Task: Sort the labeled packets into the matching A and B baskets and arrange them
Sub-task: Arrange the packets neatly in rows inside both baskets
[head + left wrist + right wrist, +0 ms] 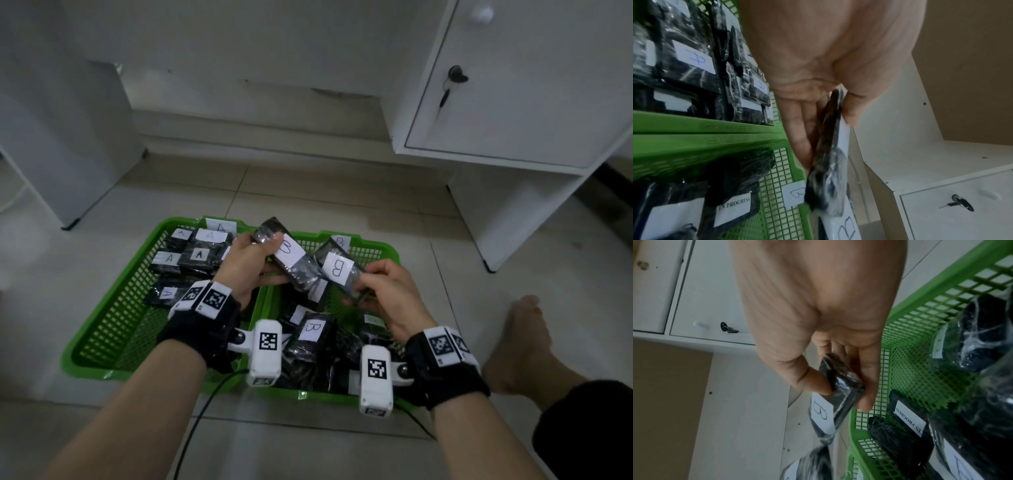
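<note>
1. Nearest me, the B basket (390, 255) holds a loose heap of black packets. One reads "B" (314, 330); another, seen from the wrist views, reads "IN PROGRESS" (733, 208). I judge this heap is not yet arranged.
2. My right hand (387, 296) pinches the near end of a B packet (337, 269), thumb on top and fingers under, held above the B basket.
3. My left hand (248, 265) grips a second B packet (289, 255), thumb pressed on its upper face and fingers beneath. It hangs over the seam between the two baskets, just beside the right-hand one.
4. To the left, the A basket (113, 308) has its packets gathered at the far end, several showing "A" (199, 254). One nearer label (168, 293) is turned, so I cannot read it for sure.
5. Each basket carries a paper tag on its far rim: "A" (221, 226) and "B" (795, 193).
6. By my reckoning the A side is mostly sorted. The two held B packets need placing, and the B heap needs tidying.
</note>
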A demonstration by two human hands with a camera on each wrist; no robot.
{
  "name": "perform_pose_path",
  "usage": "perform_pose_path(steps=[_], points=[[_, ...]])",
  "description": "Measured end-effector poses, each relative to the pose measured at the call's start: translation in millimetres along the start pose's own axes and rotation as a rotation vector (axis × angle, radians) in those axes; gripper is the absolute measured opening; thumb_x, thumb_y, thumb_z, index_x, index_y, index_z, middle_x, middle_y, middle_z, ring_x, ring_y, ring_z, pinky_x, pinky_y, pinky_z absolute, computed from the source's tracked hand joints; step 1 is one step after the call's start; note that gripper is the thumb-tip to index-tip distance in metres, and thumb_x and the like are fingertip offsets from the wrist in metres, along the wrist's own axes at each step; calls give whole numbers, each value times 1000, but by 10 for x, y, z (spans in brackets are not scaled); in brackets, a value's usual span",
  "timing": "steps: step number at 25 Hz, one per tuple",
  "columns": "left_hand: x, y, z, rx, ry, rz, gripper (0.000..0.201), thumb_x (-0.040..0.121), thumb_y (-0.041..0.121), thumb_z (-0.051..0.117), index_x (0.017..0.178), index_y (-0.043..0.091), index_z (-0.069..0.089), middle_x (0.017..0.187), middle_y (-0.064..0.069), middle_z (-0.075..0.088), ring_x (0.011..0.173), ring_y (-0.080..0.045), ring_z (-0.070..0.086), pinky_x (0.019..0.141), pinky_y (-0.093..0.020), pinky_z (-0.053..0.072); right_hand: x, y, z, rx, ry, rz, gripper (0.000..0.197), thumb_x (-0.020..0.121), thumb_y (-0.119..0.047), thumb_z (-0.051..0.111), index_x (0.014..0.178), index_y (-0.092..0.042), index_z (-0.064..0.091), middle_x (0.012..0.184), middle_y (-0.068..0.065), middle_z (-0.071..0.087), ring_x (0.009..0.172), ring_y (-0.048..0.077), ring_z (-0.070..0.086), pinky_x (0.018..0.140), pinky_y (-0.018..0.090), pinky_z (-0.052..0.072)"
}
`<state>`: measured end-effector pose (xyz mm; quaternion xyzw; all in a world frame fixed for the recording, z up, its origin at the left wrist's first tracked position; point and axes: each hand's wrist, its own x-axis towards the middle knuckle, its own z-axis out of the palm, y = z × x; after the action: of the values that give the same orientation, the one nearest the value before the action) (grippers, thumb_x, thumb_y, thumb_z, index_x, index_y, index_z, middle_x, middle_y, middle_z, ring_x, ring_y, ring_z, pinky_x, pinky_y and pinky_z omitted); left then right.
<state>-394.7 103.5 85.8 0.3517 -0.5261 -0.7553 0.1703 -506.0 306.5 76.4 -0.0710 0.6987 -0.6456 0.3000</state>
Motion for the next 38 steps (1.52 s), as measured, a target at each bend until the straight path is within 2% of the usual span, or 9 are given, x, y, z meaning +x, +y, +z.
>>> perform_pose_path(steps=[5, 9, 12, 15, 18, 21, 24, 31, 38], points=[[21, 56, 68, 190, 13, 127, 32, 91, 37, 68, 117, 20, 63, 112, -4, 71, 100, -23, 68, 95, -44, 53, 48, -47, -140, 92, 112, -47, 36, 79, -2, 77, 112, -14, 66, 109, 12, 75, 96, 32, 72, 85, 50, 60], [179, 92, 295, 401, -113, 134, 27, 92, 38, 65, 112, 20, 63, 110, -4, 71, 102, -26, 67, 96, -49, 52, 170, -170, -174, 211, 70, -7, 21, 95, -12, 66, 115, -19, 67, 105, 9, 77, 85, 23, 74, 67, 37, 60], [392, 156, 433, 552, -142, 153, 29, 95, 34, 62, 116, 13, 62, 110, -6, 69, 99, -24, 65, 87, -39, 53, 533, -240, -199, -138, 52, -7, 24, 103, -26, 55, 122, -18, 68, 106, 11, 75, 82, 22, 71, 70, 37, 60], [541, 169, 516, 577, -153, 107, 24, 95, 20, 58, 114, 6, 59, 109, -15, 68, 96, -30, 65, 78, -38, 53, 810, -276, -181, -606, -91, 59, 35, 92, -40, 64, 112, -12, 73, 106, 12, 74, 87, 24, 69, 83, 41, 58], [660, 16, 494, 587, -151, 53, 26, 92, 18, 59, 114, 6, 59, 108, -16, 69, 99, -35, 67, 88, -48, 55, 933, -114, -122, -1052, -199, -4, 38, 78, -21, 76, 115, -16, 73, 107, 5, 72, 93, 23, 70, 81, 35, 60], [726, -159, 435, 547, -126, 24, 23, 93, 17, 61, 114, 9, 61, 107, -12, 70, 94, -29, 67, 82, -40, 54, 1019, 89, -73, -1347, -123, -245, 37, 79, -17, 74, 115, -12, 67, 110, 12, 69, 102, 30, 67, 87, 38, 59], [765, -246, 386, 499, -104, 10, 18, 95, 14, 61, 112, 10, 61, 106, -8, 70, 98, -26, 66, 91, -40, 53, 1129, 85, -17, -1554, -69, -370, 33, 82, -17, 74, 113, -12, 64, 110, 12, 66, 103, 32, 64, 88, 39, 55], [949, -288, 376, 333, -34, -114, 14, 93, 9, 60, 107, 7, 61, 94, -12, 69, 85, -30, 65, 77, -39, 55, 1394, 160, 144, -1650, -151, -376, 21, 95, -4, 57, 113, -3, 68, 114, 18, 68, 109, 36, 65, 88, 42, 52], [1009, -165, 224, 242, 17, -98, 26, 90, 11, 67, 114, 3, 62, 107, -17, 72, 95, -33, 70, 78, -43, 59, 1404, 85, 148, -1598, -158, -333, 23, 88, -10, 70, 110, -3, 67, 113, 16, 66, 103, 33, 65, 80, 37, 53]])
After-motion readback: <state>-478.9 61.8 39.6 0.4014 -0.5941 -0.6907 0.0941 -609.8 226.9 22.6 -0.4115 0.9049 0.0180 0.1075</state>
